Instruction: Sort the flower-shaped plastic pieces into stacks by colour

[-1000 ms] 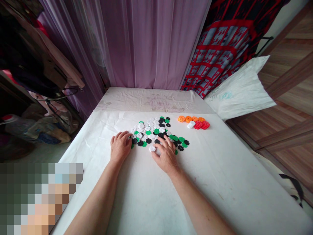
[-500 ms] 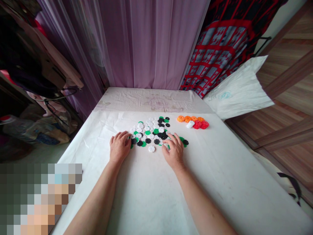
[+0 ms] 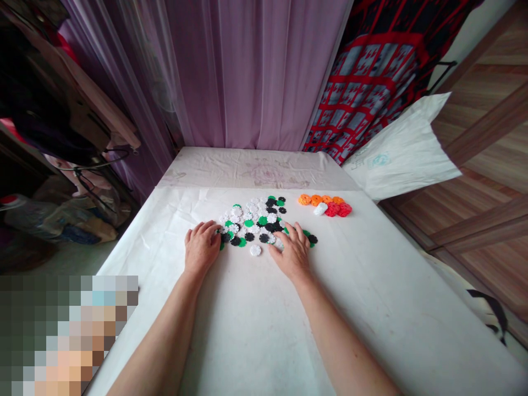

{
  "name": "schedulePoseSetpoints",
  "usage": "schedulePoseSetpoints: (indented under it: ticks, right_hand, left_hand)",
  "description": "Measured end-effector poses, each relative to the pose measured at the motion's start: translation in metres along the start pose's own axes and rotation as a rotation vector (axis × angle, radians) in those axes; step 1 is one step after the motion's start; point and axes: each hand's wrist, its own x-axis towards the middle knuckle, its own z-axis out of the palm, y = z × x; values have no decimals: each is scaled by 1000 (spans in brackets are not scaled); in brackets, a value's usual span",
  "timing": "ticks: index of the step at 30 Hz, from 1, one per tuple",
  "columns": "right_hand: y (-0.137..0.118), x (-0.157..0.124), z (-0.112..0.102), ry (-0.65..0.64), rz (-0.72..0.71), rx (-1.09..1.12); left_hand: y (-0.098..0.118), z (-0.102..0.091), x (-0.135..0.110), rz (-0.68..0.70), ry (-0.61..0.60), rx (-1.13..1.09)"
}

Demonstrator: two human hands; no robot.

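A heap of small flower-shaped plastic discs, white, green and black, lies on the white table cover. My left hand rests flat at the heap's left edge, fingers curled lightly onto the nearest discs. My right hand lies palm down on the heap's right side, fingers spread over green and black discs. One white disc sits alone between the two hands. A separate group of orange discs and red discs, with a white piece among them, lies farther right.
Purple curtains hang behind the table. A red and black patterned cloth hangs at the back right, with a white plastic bag below it. Dark clutter and bags stand left of the table. Wooden flooring lies right.
My right hand has slid right, from beside the lone white disc onto the heap's right side, leaving that disc alone. My left hand has stayed put.
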Motion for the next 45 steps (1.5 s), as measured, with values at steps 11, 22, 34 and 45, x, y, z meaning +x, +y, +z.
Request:
schedulePoseSetpoints:
  ticks: [11, 22, 34, 45]
  right_hand:
    - [5, -1, 7, 64, 14, 40]
    - [-13, -8, 0, 101, -134, 135]
    - [-30, -12, 1, -19, -151, 151]
    - [-37, -9, 0, -102, -158, 101]
  left_hand:
    - [1, 0, 0, 0, 0, 11]
    - [0, 0, 1, -1, -20, 11]
    - [1, 0, 0, -6, -5, 7]
    - [0, 1, 1, -5, 4, 5]
